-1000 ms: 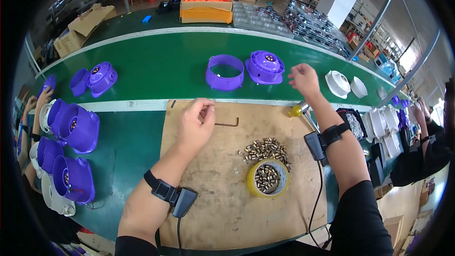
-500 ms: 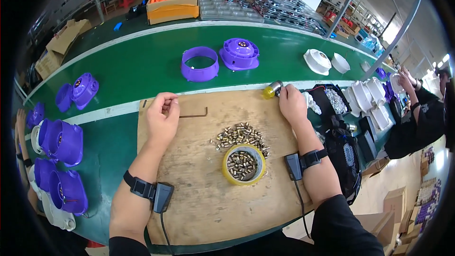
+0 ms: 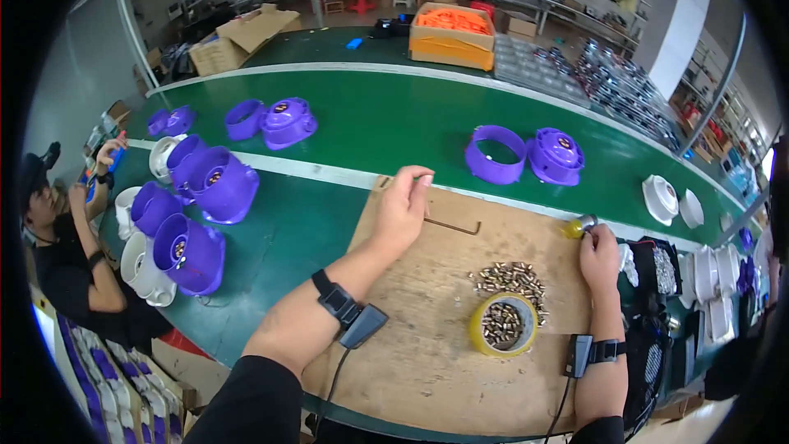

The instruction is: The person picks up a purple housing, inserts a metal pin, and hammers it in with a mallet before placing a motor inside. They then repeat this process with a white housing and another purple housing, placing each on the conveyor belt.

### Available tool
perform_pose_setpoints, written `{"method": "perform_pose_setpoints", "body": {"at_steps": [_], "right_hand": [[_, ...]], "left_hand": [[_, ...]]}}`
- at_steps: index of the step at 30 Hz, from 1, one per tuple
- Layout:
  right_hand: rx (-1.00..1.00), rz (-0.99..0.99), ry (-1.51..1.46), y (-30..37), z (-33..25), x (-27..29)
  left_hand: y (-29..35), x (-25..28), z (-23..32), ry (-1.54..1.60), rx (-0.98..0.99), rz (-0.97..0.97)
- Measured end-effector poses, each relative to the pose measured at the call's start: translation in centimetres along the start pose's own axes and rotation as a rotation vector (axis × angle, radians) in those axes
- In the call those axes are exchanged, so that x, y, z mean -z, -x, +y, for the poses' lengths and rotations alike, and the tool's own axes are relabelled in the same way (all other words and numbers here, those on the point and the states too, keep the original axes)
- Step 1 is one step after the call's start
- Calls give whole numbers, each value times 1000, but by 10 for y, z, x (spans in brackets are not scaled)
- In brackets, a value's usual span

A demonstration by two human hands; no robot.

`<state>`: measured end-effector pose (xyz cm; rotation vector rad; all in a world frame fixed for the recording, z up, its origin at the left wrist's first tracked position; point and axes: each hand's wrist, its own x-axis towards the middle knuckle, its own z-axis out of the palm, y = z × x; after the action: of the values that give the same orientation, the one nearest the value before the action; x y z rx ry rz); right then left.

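Observation:
My left hand (image 3: 403,212) hovers at the far left part of the brown board (image 3: 394,345), fingers loosely curled, a gap at the thumb, nothing seen in them. Right beside it lies an L-shaped hex key (image 3: 454,226), one end reaching to the hand. At the board's far right corner my right hand (image 3: 600,256) has its fingers curled in, their tips hidden. Against those fingers lies a yellow-and-silver cylindrical piece (image 3: 579,226). Between my forearms, small brass-coloured metal parts (image 3: 511,279) lie heaped, and more fill a yellow tape roll (image 3: 478,334).
Purple round housings (image 3: 196,256) stand left; more purple housings (image 3: 496,154) and white ones (image 3: 660,199) sit on the green bench (image 3: 378,123). Black mesh parts and a tray (image 3: 657,270) crowd the right. A co-worker (image 3: 78,255) works at far left. Wires hang from my wrist straps.
The view has swung left, so the bench things appear farther right and the co-worker at left shows more. Both hands keep about the same places on the board.

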<state>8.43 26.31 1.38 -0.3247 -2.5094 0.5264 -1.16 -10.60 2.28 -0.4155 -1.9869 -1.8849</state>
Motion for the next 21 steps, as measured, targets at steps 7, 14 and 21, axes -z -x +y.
{"method": "perform_pose_setpoints", "body": {"at_steps": [7,14,21], "right_hand": [[39,-17,-14,-5,-2,-5],[33,-23,7,-4,4,-6],[55,-2,-20,-4,6,-9]], "left_hand": [[-10,15,-12,-56,-207,46],[-19,25,-18,-144,58,71],[-49,58,-58,-100,90,182]]}}
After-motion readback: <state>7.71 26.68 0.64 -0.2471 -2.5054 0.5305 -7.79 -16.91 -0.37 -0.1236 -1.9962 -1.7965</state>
